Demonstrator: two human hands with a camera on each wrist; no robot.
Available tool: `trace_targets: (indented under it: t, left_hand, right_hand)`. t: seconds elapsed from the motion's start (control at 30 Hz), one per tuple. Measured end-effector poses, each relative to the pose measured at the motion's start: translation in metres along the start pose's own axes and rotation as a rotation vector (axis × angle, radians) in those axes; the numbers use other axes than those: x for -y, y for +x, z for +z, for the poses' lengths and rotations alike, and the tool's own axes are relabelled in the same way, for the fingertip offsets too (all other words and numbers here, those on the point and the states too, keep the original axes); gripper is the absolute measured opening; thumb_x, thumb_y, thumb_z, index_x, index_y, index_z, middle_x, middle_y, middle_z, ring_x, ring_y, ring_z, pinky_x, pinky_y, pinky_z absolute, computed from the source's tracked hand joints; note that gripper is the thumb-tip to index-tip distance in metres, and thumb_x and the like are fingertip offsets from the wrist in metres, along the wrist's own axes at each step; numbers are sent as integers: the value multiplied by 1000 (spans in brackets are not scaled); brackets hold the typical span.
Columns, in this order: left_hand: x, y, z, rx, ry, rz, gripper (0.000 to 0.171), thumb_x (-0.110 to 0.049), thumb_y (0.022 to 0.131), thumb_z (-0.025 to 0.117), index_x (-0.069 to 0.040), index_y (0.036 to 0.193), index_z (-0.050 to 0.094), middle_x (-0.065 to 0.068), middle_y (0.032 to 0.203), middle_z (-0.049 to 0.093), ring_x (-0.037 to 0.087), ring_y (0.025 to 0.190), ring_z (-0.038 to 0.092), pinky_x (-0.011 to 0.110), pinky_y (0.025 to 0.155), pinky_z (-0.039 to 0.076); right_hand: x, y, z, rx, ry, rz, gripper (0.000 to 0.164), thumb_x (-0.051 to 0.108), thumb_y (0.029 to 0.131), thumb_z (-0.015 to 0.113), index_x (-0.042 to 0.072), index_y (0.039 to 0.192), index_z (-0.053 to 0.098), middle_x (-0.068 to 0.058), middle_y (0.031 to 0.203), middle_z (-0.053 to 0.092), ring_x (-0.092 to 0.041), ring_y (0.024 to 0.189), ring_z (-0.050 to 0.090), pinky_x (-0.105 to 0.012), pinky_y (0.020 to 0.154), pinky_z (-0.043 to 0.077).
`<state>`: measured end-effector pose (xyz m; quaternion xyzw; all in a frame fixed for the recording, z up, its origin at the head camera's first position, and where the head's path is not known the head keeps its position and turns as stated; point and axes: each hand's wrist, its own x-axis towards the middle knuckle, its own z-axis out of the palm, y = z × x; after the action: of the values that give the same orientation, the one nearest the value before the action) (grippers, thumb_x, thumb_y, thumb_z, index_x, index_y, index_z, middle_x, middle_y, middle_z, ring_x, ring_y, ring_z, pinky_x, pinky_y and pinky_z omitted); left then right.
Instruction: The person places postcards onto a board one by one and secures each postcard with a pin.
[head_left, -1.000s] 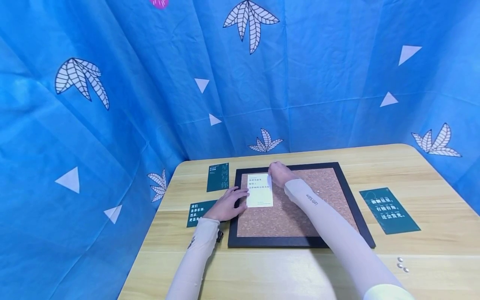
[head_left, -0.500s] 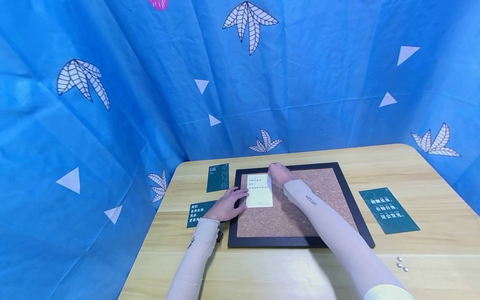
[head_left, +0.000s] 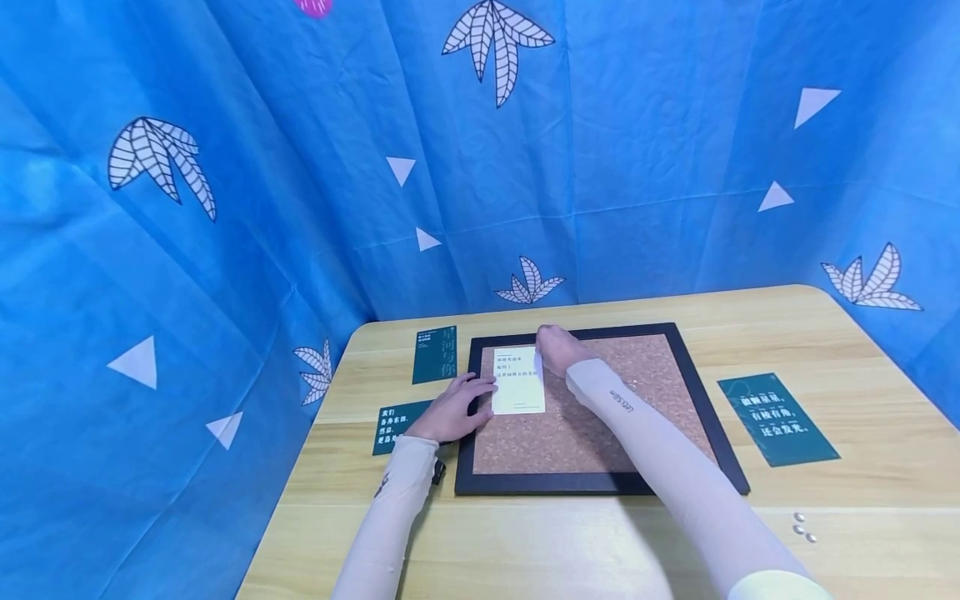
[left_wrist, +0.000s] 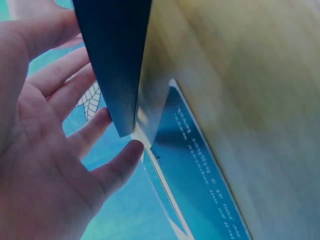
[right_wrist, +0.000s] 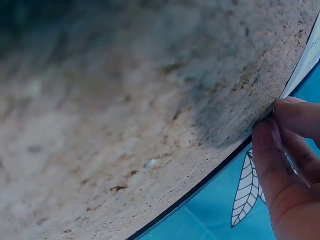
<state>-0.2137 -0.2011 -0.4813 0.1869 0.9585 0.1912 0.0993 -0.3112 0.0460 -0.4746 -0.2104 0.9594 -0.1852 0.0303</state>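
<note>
Card (head_left: pixel 517 393), between left fingers (left_wrist: pixel 90 135) and right fingers (right_wrist: pixel 270 160), apparently touching both

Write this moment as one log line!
left hand: at pale-yellow rectangular paper card, left edge; right hand: at card's top-right corner; card: on black-framed brown cork board

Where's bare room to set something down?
Bare table: in front of the board, between the sleeves; behind the rightmost green card. Bare cork: below the white card. Crowded: the board's left side, with the left hand and two green cards.

Card (head_left: pixel 517 396) on corkboard (head_left: pixel 551 446), upper left — two postcards (head_left: pixel 434 352) left of board, third postcard (head_left: pixel 778 450) right, curtain (head_left: pixel 637 167) behind.
</note>
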Motion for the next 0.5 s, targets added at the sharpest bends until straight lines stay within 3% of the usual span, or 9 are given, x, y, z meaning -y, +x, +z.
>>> trace_targets:
  t: [0.17,0.4,0.5]
  left_hand:
    - [0,0,-1,-4,0,2,54,-35,102,64,-25,153,51,0,163,45,30,159,26,57,122,36]
    - [0,0,0,-1,-5,0,55,-35,102,64,-23,154,51,0,164,45,30,159,26,58,122,35]
    - [0,0,0,-2,-16,-2,55,-34,102,65,-23,154,51,1,164,45,31,159,26,59,122,35]
  right_hand:
    - [1,-1,-2,-3,-4,-17,17,-6,96,56,-3,107,68,-13,103,70,-20,88,66,-34,84,60]
    - [-5,1,-2,16,71,2,27,-9,93,55,-4,113,73,-19,121,72,-33,115,69,-41,99,58]
    - [-8,1,0,8,84,-16,28,-9,92,56,-4,113,75,-19,122,72,-35,119,68,-42,100,58]
